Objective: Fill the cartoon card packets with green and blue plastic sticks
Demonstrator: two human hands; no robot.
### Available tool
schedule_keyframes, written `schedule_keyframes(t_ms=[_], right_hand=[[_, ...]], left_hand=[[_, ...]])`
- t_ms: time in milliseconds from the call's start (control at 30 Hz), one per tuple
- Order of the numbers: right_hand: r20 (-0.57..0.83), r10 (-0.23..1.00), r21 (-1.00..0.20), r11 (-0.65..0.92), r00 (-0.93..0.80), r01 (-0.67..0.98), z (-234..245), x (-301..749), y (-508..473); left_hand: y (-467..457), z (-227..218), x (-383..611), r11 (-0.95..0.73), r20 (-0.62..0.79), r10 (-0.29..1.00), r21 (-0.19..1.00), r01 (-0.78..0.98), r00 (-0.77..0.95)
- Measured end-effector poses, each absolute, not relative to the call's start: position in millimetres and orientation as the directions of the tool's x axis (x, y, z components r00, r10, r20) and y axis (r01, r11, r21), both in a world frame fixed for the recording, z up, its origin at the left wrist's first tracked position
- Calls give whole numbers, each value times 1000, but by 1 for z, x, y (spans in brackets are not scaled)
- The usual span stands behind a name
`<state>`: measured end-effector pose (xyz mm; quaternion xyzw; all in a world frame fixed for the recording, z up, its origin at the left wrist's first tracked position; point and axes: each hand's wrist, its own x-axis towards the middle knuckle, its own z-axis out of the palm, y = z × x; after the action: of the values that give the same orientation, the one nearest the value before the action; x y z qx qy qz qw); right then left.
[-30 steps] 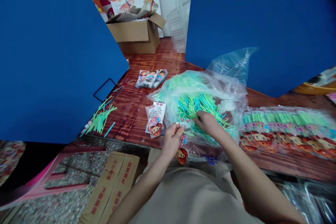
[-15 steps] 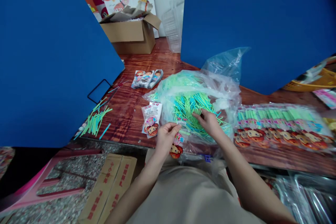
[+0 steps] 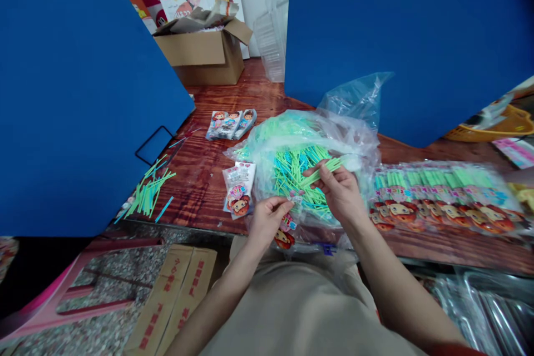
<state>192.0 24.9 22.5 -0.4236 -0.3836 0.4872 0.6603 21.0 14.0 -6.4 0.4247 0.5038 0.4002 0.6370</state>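
My left hand (image 3: 269, 219) pinches the top of a small printed plastic packet (image 3: 285, 236) with a cartoon face, just in front of a big clear bag (image 3: 262, 161). Between the fingers of my right hand (image 3: 340, 186) is a small bundle of green sticks (image 3: 324, 171), held over the bag's opening. Inside the bag lies a heap of thin green and blue sticks (image 3: 292, 175). Left of the bag rest flat printed packets (image 3: 240, 192). To the right, a row of filled packets (image 3: 438, 197) overlaps along the table, green sticks showing in their upper halves.
Loose sticks (image 3: 148, 194) lie at the table's left edge. Farther back are small cartoon packs (image 3: 229, 124) and an open cardboard box (image 3: 200, 53). Blue panels (image 3: 83, 94) stand on both sides. A yellow basket (image 3: 492, 128) sits at far right, a pink stool (image 3: 75, 289) below left.
My right hand has risen out of the heap and turned, now with a bundle of green sticks in its fingers. My left hand keeps its pinch on the packet, shifted very slightly.
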Motion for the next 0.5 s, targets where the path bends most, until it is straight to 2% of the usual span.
schedule_keyframes(t_ms=[267,500], right_hand=[[132,990,-980,139,56,-145,28,184,16],[85,995,-993,89,53,-83,21,182,17]], left_hand=[[13,-8,24,394,-371,910,914,-100,187],[15,-11,27,317,-295,944,935,-159,148]])
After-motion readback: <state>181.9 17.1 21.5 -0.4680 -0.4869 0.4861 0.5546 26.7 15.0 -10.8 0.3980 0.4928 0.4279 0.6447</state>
